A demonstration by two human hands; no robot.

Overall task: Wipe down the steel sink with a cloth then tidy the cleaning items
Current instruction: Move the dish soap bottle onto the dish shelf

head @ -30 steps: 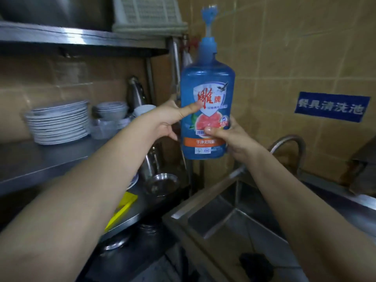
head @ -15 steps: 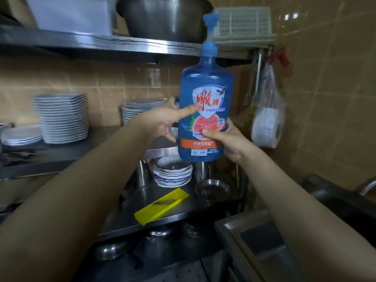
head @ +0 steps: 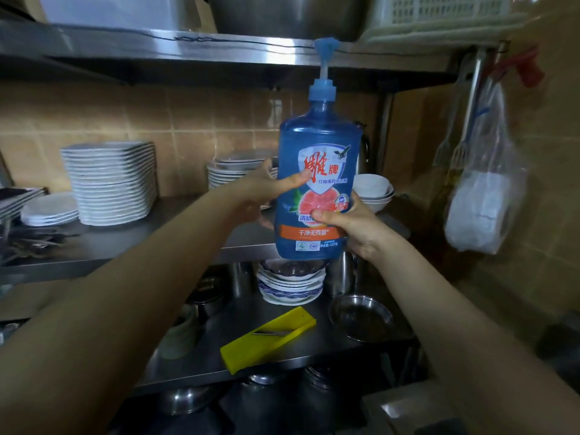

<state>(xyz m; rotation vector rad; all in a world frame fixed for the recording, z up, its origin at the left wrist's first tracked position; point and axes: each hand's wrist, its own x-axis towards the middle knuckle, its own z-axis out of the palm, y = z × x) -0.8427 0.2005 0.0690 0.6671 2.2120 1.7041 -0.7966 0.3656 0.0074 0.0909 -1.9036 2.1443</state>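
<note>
Soap bottle point(head: 320, 136) is held upright in the air before the rack, level with the middle shelf point(head: 125, 243), its base above a stack of patterned bowls point(head: 290, 284). Both hands grip it. The left hand point(head: 257, 189) wraps the side with its thumb across the label, and the right hand point(head: 357, 230) clasps the lower right edge, thumb pressed on the front. Two hands low on the body probably steady a tall, heavy load. This looks like the tidying step, the bottle being put away.

It is clear blue plastic, square-shouldered, with a glossy label and a slim pump point(head: 324, 45) reaching the top shelf point(head: 157, 42). Around it are brushed steel, stacked white plates point(head: 110, 183), a yellow plastic slicer point(head: 270, 340), a shallow steel bowl point(head: 361, 318) and a crinkled hanging bag point(head: 483, 208).
</note>
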